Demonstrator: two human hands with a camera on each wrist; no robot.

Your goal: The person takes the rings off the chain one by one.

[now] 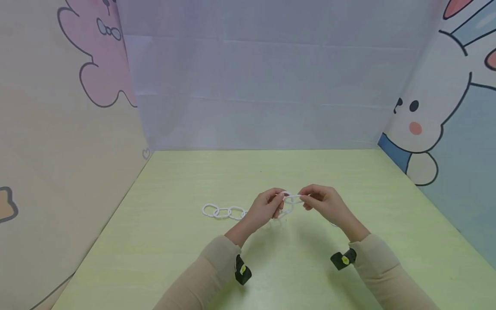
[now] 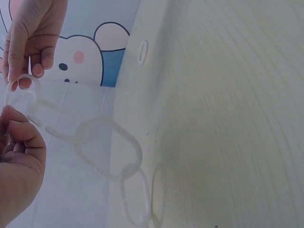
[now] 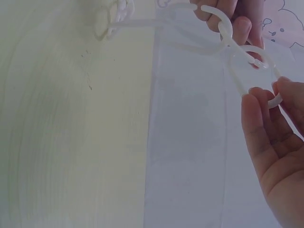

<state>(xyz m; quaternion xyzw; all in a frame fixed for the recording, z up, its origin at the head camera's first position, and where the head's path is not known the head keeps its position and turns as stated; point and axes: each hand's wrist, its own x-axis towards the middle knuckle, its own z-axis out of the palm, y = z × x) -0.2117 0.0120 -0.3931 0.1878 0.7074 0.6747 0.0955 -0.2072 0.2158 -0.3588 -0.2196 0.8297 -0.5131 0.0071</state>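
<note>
A chain of white plastic links (image 1: 229,213) lies partly on the table to the left and rises to both hands. My left hand (image 1: 265,206) pinches one link (image 3: 240,50) between thumb and fingers. Opposite it, my right hand (image 1: 323,202) pinches the end link (image 3: 238,84) by its far side. These two links hook through each other, held up above the table. Below the left fingers hangs a larger link (image 2: 137,147), joined to the chain. A narrow gap shows in the ring of a link beside the left fingertips in the right wrist view.
A separate white link (image 2: 146,51) lies on the table near the right forearm. The pale green table (image 1: 174,181) meets a plain pale sheet (image 1: 252,94) at the back. Cartoon-printed walls (image 1: 457,206) stand at both sides. Dark straps circle both wrists.
</note>
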